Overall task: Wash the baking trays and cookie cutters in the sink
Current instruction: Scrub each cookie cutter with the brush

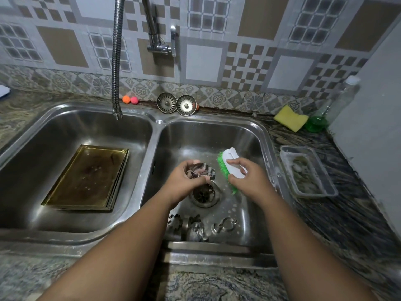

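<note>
A double-basin stainless sink (152,127) is filling most of the view, set into a mottled stone counter (347,203) under a patterned tile wall. In the left basin a stack of gold-toned baking trays (89,179) is lying flat on the bottom, below the flexible metal faucet hose (116,57). On the counter to the right a clear plastic container (308,170) is sitting just beside the sink rim, with a yellow sponge (290,118) and a clear bottle (340,101) farther back in the corner. Two metal sink strainers (176,103) are leaning against the wall behind the divider, near two small orange and pink balls (130,99).

Over the right basin's drain (205,195), the left hand (186,181) is gripping a metal cookie cutter (201,171) — fingers curled around it, its exact shape blurred. The right hand (247,179) is closing its fingers over the white handle of a green-bristled scrub brush (227,168), whose bristles are facing the held cutter, just beside it. Three more cookie cutters (199,227) are lying on the basin floor near the front wall — one of them flower-shaped.
</note>
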